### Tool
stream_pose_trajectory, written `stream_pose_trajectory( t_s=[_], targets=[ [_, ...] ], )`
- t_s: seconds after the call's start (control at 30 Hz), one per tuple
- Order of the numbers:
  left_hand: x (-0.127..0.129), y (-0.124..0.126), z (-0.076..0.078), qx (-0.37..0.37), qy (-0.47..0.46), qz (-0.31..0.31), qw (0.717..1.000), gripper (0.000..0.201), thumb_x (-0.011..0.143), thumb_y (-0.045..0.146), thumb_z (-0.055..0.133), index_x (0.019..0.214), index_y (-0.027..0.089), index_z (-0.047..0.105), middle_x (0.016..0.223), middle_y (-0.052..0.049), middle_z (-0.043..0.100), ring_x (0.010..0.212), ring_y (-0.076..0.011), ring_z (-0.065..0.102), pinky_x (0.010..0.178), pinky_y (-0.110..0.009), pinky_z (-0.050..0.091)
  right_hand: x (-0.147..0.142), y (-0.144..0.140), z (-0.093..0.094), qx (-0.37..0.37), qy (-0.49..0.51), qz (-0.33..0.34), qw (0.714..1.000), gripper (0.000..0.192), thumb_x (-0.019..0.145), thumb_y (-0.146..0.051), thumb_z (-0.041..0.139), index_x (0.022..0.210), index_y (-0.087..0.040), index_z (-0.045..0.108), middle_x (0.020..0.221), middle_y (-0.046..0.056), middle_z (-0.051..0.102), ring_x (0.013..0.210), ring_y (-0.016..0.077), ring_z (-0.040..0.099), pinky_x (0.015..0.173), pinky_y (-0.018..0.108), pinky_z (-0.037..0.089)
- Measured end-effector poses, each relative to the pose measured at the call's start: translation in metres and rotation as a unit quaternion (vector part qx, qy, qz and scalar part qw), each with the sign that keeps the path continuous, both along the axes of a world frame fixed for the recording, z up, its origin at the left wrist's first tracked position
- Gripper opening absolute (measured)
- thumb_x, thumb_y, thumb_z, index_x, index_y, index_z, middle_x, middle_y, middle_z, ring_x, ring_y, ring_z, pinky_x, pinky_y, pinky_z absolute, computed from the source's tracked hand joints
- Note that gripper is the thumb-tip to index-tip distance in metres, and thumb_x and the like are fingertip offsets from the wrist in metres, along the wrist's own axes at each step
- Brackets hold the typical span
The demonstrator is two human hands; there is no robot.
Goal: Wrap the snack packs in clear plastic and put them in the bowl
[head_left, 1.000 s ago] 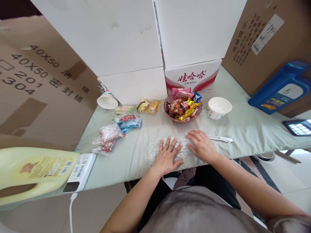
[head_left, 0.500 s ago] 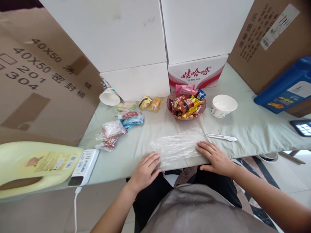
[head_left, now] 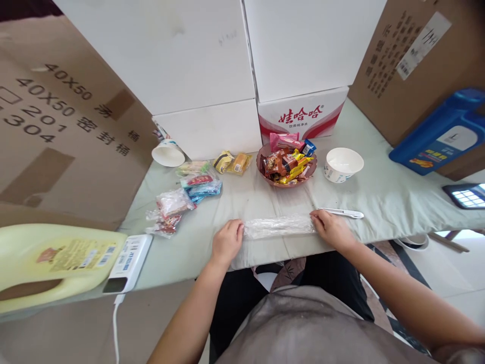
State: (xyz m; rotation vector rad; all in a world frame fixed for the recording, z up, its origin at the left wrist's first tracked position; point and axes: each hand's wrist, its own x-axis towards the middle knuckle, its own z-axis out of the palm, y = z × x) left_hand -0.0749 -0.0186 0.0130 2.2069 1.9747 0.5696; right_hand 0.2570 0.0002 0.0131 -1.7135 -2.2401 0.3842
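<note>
A clear plastic bag (head_left: 278, 226), folded into a narrow crinkled strip, lies across the table's front between my hands. My left hand (head_left: 228, 241) pinches its left end, thumb against curled fingers. At the right end, my right hand (head_left: 331, 230) grips it the same way, the fingertips partly hidden. Just behind my right hand lies a white utility knife (head_left: 343, 213). Beyond the strip stands a reddish glass bowl (head_left: 287, 184) heaped with wrapped snacks (head_left: 290, 161). A white paper bowl (head_left: 343, 167) sits to the right of it.
Several wrapped snacks (head_left: 174, 202) lie on the left. A paper cup (head_left: 168, 153) rests on its side behind them. A yellow jug (head_left: 64, 263) and white power bank (head_left: 129, 264) are at the left front; a blue bottle (head_left: 441, 134) and phone (head_left: 466, 195) at the right. Boxes (head_left: 204, 126) line the back.
The plastic bag has gone from a wide flat sheet to a narrow folded strip. Both hands have moved away from me, their flat fingers now closed on its ends.
</note>
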Motion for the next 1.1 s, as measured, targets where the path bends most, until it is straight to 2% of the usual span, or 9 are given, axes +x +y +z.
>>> stream_pose_trajectory(
  t_s=[0.13,0.27,0.4,0.5,0.67,0.77,0.9,1.0,1.1],
  targets=[
    [0.006,0.01,0.002,-0.013,0.06,0.031,0.998,0.021,0.091,0.026,0.045,0.098,0.021,0.064,0.095,-0.008,0.067,0.083,-0.0233,0.064,0.073,-0.034,0.05,-0.008,0.01,0.0,0.003,-0.084,-0.033,0.996,0.035,0.097,-0.035,0.035,0.116,-0.018,0.06,0.098,0.012,0.068,0.085,0.027,0.065,0.074,0.038,0.048],
    [0.024,0.0,0.014,0.098,0.062,0.06,0.991,0.025,0.089,0.028,0.049,0.106,0.016,0.064,0.111,-0.015,0.062,0.107,-0.0318,0.057,0.093,-0.045,0.044,-0.017,0.002,0.005,0.116,-0.057,0.004,0.992,0.037,0.096,-0.037,0.04,0.118,-0.015,0.061,0.118,0.017,0.061,0.114,0.0326,0.053,0.096,0.047,0.04],
    [0.063,-0.016,0.01,0.068,0.049,-0.1,0.991,0.041,0.095,0.034,0.042,0.129,0.016,0.054,0.133,-0.015,0.054,0.131,-0.0323,0.042,0.107,-0.05,0.034,-0.045,-0.008,-0.003,0.151,-0.047,0.195,0.968,0.057,0.093,-0.049,0.046,0.138,-0.014,0.048,0.146,0.015,0.043,0.139,0.0316,0.028,0.113,0.05,0.021],
    [0.072,-0.022,-0.007,-0.007,0.104,-0.166,0.981,0.062,0.092,0.05,0.045,0.145,0.017,0.037,0.151,-0.013,0.037,0.141,-0.0363,0.026,0.111,-0.057,0.026,-0.052,-0.011,-0.017,0.119,-0.079,0.245,0.959,0.082,0.087,-0.064,0.047,0.147,-0.01,0.034,0.153,0.017,0.032,0.143,0.0337,0.019,0.113,0.054,0.015],
    [0.041,-0.028,-0.02,-0.01,0.157,-0.06,0.986,0.066,0.089,0.053,0.051,0.144,0.019,0.039,0.153,-0.017,0.032,0.141,-0.0423,0.021,0.108,-0.063,0.025,-0.007,-0.027,-0.023,0.115,-0.121,0.185,0.968,0.095,0.081,-0.072,0.048,0.147,-0.006,0.031,0.152,0.02,0.03,0.142,0.0355,0.019,0.112,0.055,0.015],
    [0.041,-0.037,-0.014,0.043,0.128,-0.011,0.991,0.048,0.092,0.04,0.048,0.132,0.014,0.054,0.14,-0.021,0.046,0.131,-0.0421,0.036,0.1,-0.059,0.036,0.022,-0.047,-0.021,0.131,-0.113,0.182,0.968,0.077,0.086,-0.059,0.053,0.144,-0.011,0.037,0.148,0.018,0.039,0.137,0.0336,0.031,0.107,0.052,0.024],
    [0.079,-0.051,-0.007,0.057,0.033,-0.177,0.982,0.034,0.093,0.031,0.047,0.119,0.017,0.062,0.116,-0.015,0.06,0.105,-0.029,0.054,0.089,-0.044,0.047,0.034,-0.07,-0.017,0.151,-0.061,0.185,0.969,0.037,0.088,-0.017,0.047,0.124,-0.019,0.058,0.126,0.013,0.059,0.105,0.0251,0.054,0.088,0.041,0.039],
    [0.103,-0.053,-0.006,0.028,-0.006,-0.277,0.961,0.035,0.089,0.038,0.054,0.12,0.021,0.061,0.12,-0.011,0.059,0.111,-0.0299,0.051,0.094,-0.047,0.043,0.033,-0.077,-0.003,0.173,0.007,0.199,0.965,0.032,0.086,-0.008,0.042,0.104,-0.021,0.065,0.107,0.01,0.066,0.093,0.0222,0.056,0.081,0.038,0.04],
    [0.106,-0.048,-0.005,-0.001,-0.049,-0.344,0.938,0.033,0.089,0.038,0.056,0.118,0.025,0.06,0.123,-0.007,0.059,0.118,-0.0289,0.048,0.101,-0.049,0.037,0.032,-0.071,0.025,0.152,0.076,0.238,0.956,0.027,0.086,-0.007,0.044,0.098,-0.022,0.063,0.096,0.006,0.067,0.097,0.0218,0.057,0.087,0.04,0.04]
  ],
)
